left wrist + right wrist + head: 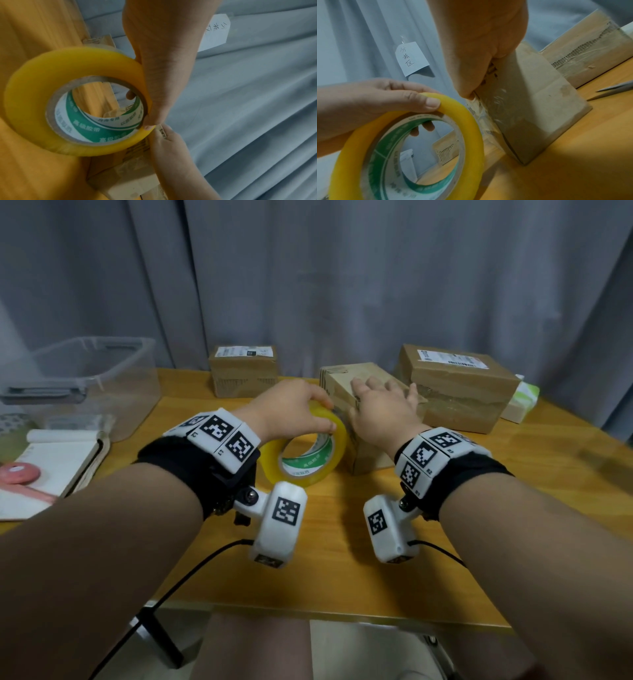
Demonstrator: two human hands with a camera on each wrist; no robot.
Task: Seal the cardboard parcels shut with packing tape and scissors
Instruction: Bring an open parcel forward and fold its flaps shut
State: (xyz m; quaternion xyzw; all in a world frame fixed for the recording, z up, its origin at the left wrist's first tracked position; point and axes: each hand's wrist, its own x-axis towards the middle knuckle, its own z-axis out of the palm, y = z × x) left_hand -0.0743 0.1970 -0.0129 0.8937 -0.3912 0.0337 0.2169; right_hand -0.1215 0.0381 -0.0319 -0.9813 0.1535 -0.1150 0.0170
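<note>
A yellow roll of packing tape point(305, 455) stands on edge on the wooden table point(342, 559). My left hand point(322, 414) grips its top, thumb on the near face and fingers through the core. In the left wrist view the tape roll point(42, 94) fills the left side. Just right of it stands a small cardboard parcel point(368, 455). My right hand point(380, 402) lies flat on the parcel's top, fingers spread. In the right wrist view its thumb presses the parcel point(539, 108) at the edge facing the roll. Clear tape glints on that parcel's side.
Two more cardboard parcels stand at the back, one in the centre point(243, 371) and a larger one at the right point(459, 385). A clear plastic bin point(85, 381) and an open notebook point(51, 463) sit at the left. Scissors point(614, 88) lie right of the small parcel.
</note>
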